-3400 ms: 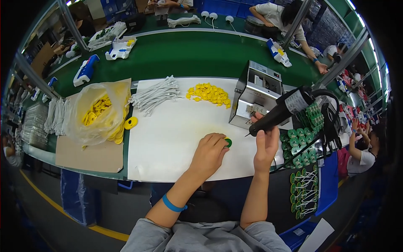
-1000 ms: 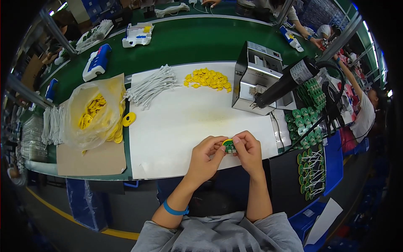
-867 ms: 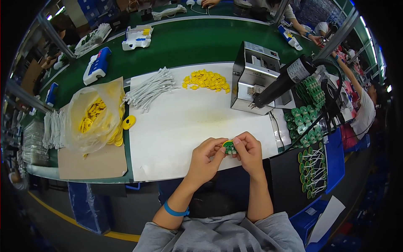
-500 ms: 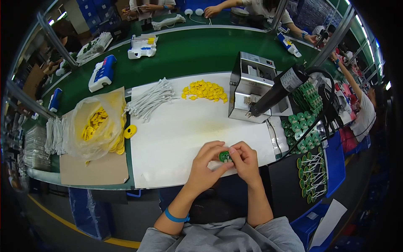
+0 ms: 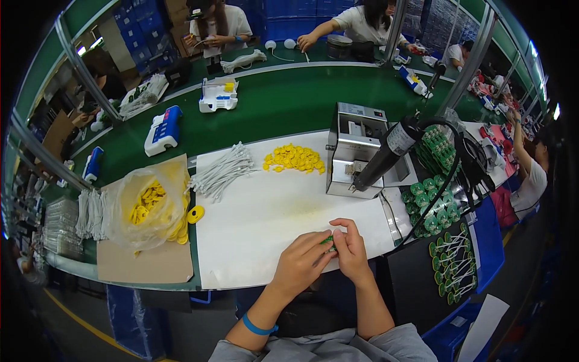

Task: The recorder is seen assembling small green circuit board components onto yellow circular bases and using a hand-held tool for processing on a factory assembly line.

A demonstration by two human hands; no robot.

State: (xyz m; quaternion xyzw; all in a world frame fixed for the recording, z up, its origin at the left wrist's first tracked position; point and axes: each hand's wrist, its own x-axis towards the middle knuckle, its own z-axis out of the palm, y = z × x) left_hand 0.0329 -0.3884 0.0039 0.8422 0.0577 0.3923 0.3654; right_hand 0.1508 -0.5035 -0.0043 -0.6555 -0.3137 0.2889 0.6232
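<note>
A small green circuit board (image 5: 329,240) is pinched between my two hands, over the near part of the white work sheet (image 5: 241,256). My left hand (image 5: 301,259) closes on it from the left, its fingers covering most of the board. From the right, my right hand (image 5: 351,253) grips it with the thumb against the board and the index finger raised. Beyond my hands lies a pile of small yellow discs (image 5: 294,158). Left of that pile rests a bundle of white cables (image 5: 224,170).
A metal bench machine (image 5: 357,151) and a black cylindrical tool (image 5: 389,152) stand at the right. Green boards (image 5: 431,205) and wired boards (image 5: 452,262) lie beyond. An open plastic bag (image 5: 148,208) of yellow parts sits left. Co-workers sit across the green conveyor (image 5: 271,90).
The view has tilted up, so the bench appears lower. My fingers have closed further over the circuit board, hiding more of it, and my right index finger has lifted.
</note>
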